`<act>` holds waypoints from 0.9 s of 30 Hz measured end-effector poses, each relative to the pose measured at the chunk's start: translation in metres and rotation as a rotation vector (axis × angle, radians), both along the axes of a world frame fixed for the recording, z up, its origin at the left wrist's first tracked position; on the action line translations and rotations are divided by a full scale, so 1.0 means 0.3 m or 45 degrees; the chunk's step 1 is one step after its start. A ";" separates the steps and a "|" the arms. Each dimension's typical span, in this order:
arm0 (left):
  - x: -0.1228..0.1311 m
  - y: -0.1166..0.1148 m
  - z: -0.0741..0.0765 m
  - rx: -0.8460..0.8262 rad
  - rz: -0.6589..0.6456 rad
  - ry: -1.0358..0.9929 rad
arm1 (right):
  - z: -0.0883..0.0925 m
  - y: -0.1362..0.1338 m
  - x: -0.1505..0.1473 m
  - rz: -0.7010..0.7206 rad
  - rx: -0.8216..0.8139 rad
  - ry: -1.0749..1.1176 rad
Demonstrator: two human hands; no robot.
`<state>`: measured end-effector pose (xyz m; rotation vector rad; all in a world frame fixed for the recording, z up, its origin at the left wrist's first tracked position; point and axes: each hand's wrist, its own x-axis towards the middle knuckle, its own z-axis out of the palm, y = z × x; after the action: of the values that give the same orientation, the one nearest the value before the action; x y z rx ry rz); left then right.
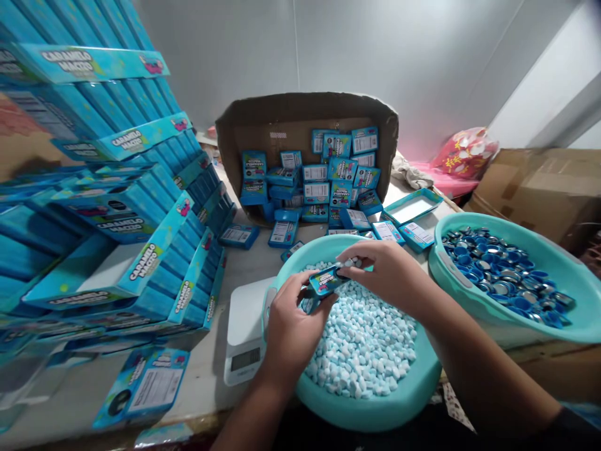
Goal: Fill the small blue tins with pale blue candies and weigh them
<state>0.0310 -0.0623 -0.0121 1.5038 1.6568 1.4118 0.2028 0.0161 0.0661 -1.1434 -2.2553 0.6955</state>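
Note:
My left hand (291,319) is closed on a small blue candy box (327,280), held over a teal basin (375,407) full of white and pale blue candies (364,344). My right hand (387,270) pinches the box's right end, where a small silvery piece (350,263) shows between the fingertips. Both hands hover above the candies.
A second teal basin (575,282) at the right holds several blue and silver caps (502,275). A tipped cardboard carton (305,119) spills small blue boxes behind. Tall stacks of blue display cartons (107,207) fill the left. A white scale (244,338) sits beside the basin.

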 end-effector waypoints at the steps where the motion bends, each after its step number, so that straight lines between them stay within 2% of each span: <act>1: 0.000 -0.001 -0.001 -0.003 0.004 0.001 | 0.001 -0.002 0.000 0.014 0.009 -0.017; 11: 0.001 -0.008 -0.001 -0.011 0.020 -0.020 | 0.019 -0.008 0.004 0.149 0.065 -0.106; 16: -0.001 -0.006 -0.002 -0.003 0.018 -0.061 | 0.009 -0.014 0.005 0.148 0.061 -0.014; 24: -0.001 -0.008 0.001 -0.005 0.029 -0.083 | 0.009 -0.042 0.015 0.213 0.243 0.002; 27: 0.000 -0.009 0.001 -0.020 0.038 -0.111 | 0.007 -0.021 0.020 0.205 0.275 0.031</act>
<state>0.0309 -0.0649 -0.0118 1.3940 1.6397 1.4555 0.2089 0.0098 0.0683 -0.8548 -2.3537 0.5075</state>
